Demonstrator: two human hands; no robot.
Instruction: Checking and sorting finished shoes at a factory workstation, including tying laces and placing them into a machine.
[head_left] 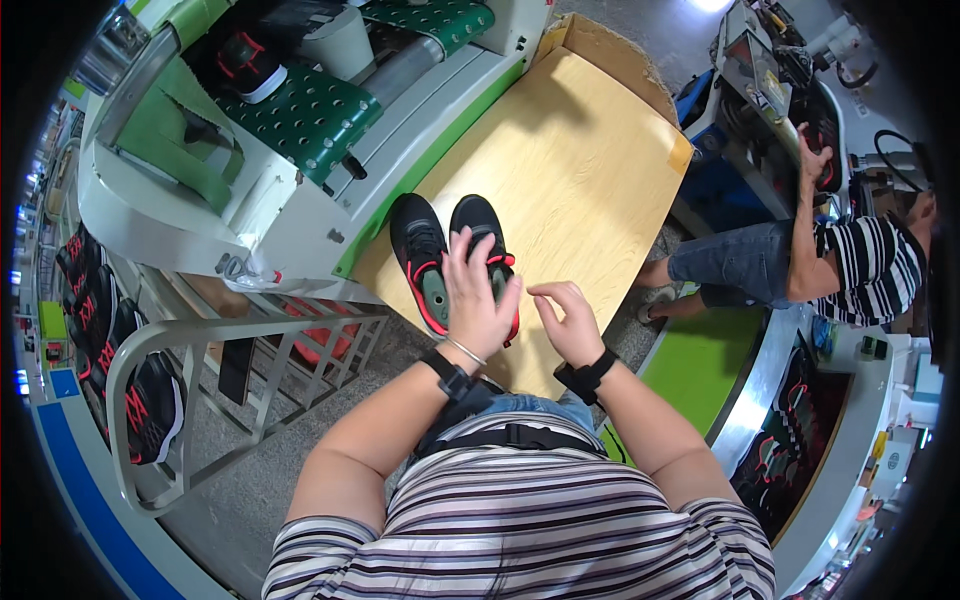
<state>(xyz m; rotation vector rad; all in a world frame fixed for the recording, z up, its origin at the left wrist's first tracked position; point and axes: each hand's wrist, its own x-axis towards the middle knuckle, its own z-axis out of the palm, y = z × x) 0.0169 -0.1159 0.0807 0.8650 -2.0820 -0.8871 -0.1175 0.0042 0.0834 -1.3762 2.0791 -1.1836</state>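
Two black sneakers with red trim stand side by side on the wooden tabletop, toes pointing away from me. The left sneaker (416, 238) shows a dark green insole in its opening. Over the right sneaker (474, 212) lies my left hand (478, 305), its fingers stretched out across the laces and opening, hiding much of them. Whether the fingers press on the shoe I cannot tell. My right hand (568, 325) hovers just right of that shoe, index finger and thumb extended and a little apart, with nothing visible between them.
The pale wooden table (570, 160) has a cardboard edge (620, 70) at its far end. To the left runs a machine with a green perforated conveyor (320, 120) carrying a sneaker (250, 68). A metal rack (150, 350) stands left. Another person (800, 260) works at right.
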